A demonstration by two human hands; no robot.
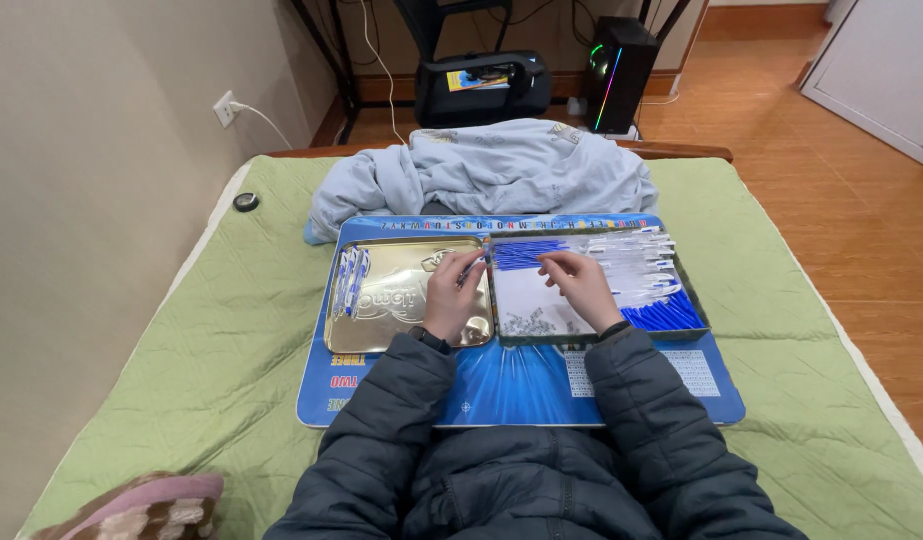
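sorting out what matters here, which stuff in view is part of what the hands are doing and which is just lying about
In use:
- left hand, fingers on a pen part
- right hand
- gold tin lid with finished pens
- open tin of blue refills, clear barrels and small springs
- blue mat

Lying about:
- pale blue blanket
- black bag
- computer tower
- round black object

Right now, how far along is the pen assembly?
Done: a small row of finished pens lies at the left edge of the gold tin lid. In hand: the left hand holds one pen, the right hand reaches into the parts tray. Left: many blue refills and clear barrels.
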